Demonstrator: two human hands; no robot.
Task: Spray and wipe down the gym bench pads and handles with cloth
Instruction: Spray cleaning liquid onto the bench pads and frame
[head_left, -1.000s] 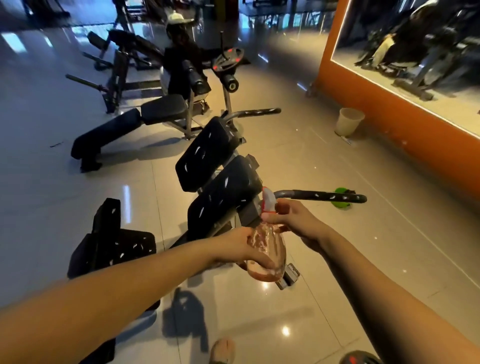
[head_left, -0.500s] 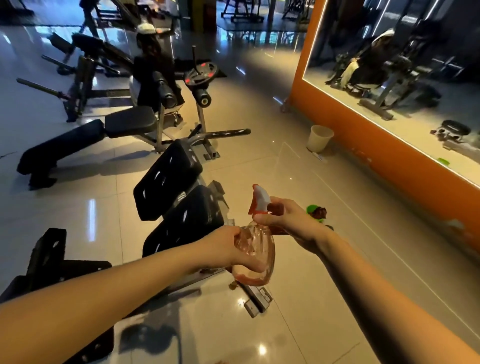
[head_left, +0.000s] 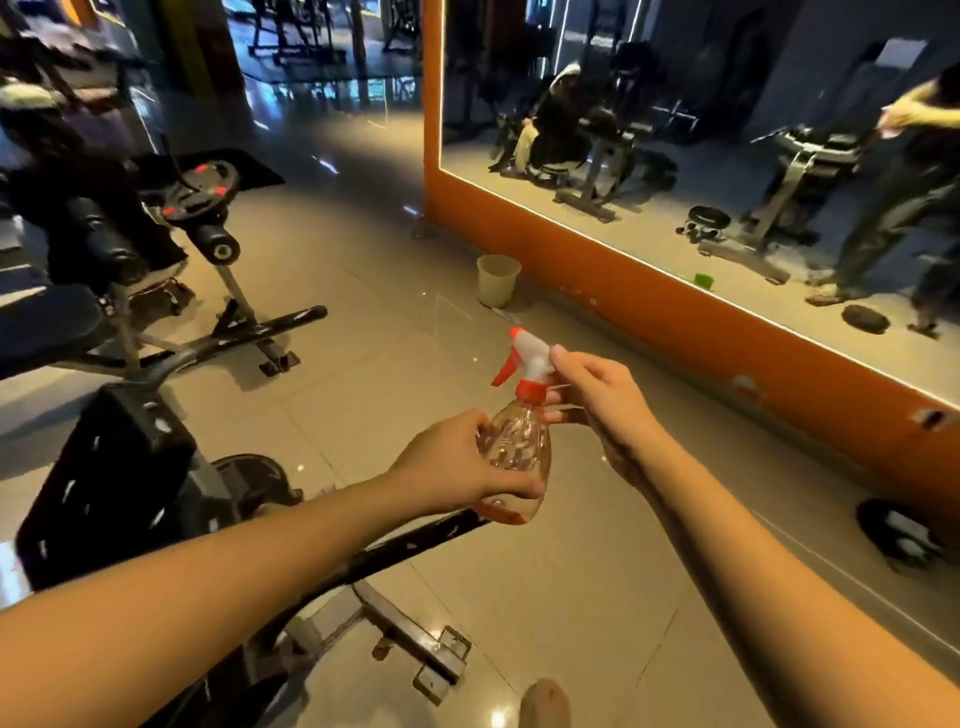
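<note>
Toe (head_left: 544, 701) at btm edge, on the tiled floor (head_left: 597, 597). Just left of it is the bench's steel foot bracket (head_left: 410, 636). Both forearms reach fwd.

L hand (head_left: 457, 462) wraps the clear body of the spray bottle (head_left: 519, 447), fingers curled round it, thumb across the front low down. R hand (head_left: 597, 402) pinches the top: thumb on the back of the white head, fingers curled at the red collar. Bottle is upright, held in the air, red nozzle & trigger facing left, w/ a little orange-tinted liquid in the btm.

Below it in view runs the black handle bar (head_left: 415, 540). Bench pad (head_left: 104, 467) sits to the left, black w/ white flecks.

Further out, a pale bin (head_left: 497, 280) stands on the floor by the orange-framed mirror (head_left: 675, 322). Second bench (head_left: 52, 322) w/ roller pad (head_left: 213, 244) is far left. Mirror reflects a person & machines, blurred.
</note>
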